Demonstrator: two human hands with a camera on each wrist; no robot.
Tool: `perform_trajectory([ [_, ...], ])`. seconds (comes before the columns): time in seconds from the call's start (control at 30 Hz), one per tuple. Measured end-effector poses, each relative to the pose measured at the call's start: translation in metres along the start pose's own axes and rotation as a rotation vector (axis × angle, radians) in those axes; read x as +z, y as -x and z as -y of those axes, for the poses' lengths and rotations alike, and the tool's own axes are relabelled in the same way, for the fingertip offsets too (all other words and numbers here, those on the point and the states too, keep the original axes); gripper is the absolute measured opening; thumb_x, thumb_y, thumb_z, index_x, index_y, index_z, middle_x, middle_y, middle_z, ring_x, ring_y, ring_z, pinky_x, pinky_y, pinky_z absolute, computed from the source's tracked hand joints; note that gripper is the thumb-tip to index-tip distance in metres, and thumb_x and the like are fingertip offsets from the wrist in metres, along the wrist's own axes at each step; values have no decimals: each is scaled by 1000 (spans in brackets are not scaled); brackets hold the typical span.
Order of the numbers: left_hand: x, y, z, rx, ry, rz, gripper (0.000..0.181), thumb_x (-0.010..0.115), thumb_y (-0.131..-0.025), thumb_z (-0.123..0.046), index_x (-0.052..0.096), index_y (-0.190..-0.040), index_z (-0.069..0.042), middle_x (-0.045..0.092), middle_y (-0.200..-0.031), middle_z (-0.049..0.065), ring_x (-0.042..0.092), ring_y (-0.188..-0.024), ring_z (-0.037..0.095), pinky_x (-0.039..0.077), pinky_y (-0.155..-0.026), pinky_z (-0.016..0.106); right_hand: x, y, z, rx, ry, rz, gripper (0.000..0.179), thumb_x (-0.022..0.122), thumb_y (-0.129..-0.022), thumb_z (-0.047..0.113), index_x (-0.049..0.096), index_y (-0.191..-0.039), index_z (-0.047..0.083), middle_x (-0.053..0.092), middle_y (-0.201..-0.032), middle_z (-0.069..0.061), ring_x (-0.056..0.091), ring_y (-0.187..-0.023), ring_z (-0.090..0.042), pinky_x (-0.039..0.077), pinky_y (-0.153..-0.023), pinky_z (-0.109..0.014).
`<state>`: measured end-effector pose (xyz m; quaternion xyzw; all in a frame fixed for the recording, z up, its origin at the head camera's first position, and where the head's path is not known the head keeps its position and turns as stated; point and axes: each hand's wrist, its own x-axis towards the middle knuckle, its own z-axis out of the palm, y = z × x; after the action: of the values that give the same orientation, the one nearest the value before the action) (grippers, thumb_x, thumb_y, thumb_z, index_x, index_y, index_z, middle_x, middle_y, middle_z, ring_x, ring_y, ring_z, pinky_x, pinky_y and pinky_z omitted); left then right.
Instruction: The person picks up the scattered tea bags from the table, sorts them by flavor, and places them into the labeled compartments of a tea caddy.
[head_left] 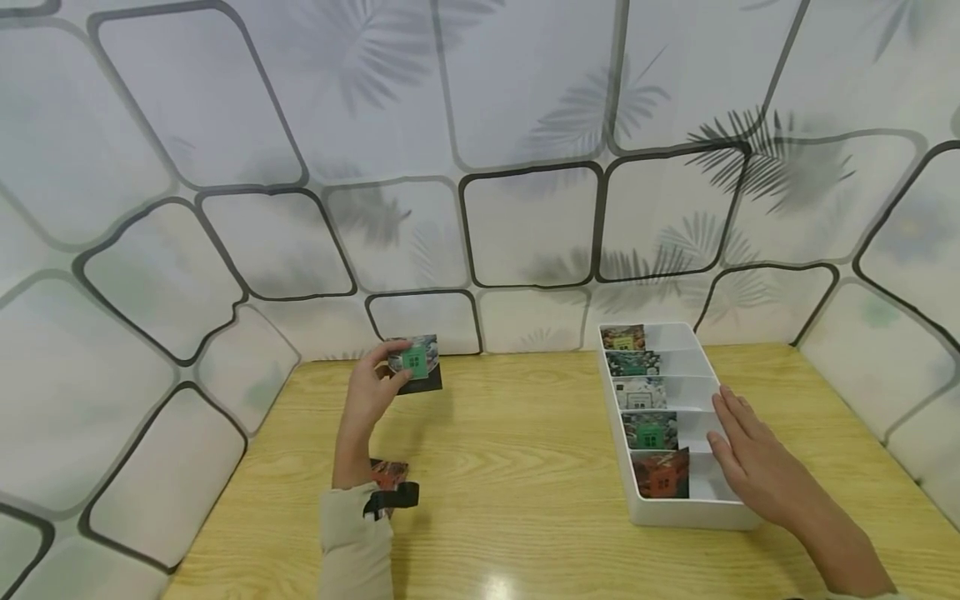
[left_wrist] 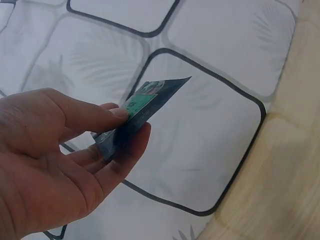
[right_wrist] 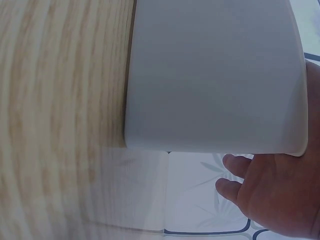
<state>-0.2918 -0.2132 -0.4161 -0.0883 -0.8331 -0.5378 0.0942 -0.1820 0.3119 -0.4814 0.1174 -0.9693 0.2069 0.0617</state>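
My left hand [head_left: 366, 400] pinches a small flat sachet [head_left: 427, 354] with a green label, raised over the back left of the table. In the left wrist view the thumb lies on the label side of the sachet [left_wrist: 152, 100] and fingers bend behind it. At the right, my right hand [head_left: 768, 471] lies along the right rim of a white compartment box [head_left: 690, 513], fingers fairly straight. The right wrist view shows the outer wall of the box [right_wrist: 215, 75] with the hand [right_wrist: 282, 195] beside it. A red sachet [head_left: 390, 473] on the table is partly hidden by my left wrist.
Several sachets stand in the box's compartments, from a yellow-labelled one [head_left: 624, 337] at the back to a red one [head_left: 662, 477] at the front. The wooden table [head_left: 510, 467] runs back to a patterned curtain-like wall [head_left: 528, 225].
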Motion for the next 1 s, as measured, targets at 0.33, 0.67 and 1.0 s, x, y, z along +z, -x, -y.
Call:
perform_trajectory([
  [0.33, 4, 5, -25, 91, 48, 16, 39, 66, -97, 5, 63, -135, -2, 54, -140, 22, 64, -112, 41, 52, -78, 21, -1, 1, 1, 11, 10, 7, 62, 34, -113, 27, 14, -159, -11, 7, -167, -30, 8, -152, -50, 15, -115, -70],
  [0.67, 15, 5, -42, 182, 79, 12, 39, 69, -93, 9, 65, -131, 0, 60, -132, 23, 66, -108, 42, 56, -79, 28, 2, 3, 0, -14, 7, -38, 61, 36, -113, 24, 16, -159, -11, 10, -166, -30, 7, -153, -48, 6, -121, -61],
  [1.0, 29, 8, -55, 237, 139, 37, 38, 69, -94, 6, 66, -131, -3, 61, -128, 20, 70, -100, 40, 54, -71, 23, 3, 1, -1, -18, 17, -44, 61, 36, -113, 24, 16, -159, -11, 10, -166, -29, 8, -153, -49, 6, -122, -60],
])
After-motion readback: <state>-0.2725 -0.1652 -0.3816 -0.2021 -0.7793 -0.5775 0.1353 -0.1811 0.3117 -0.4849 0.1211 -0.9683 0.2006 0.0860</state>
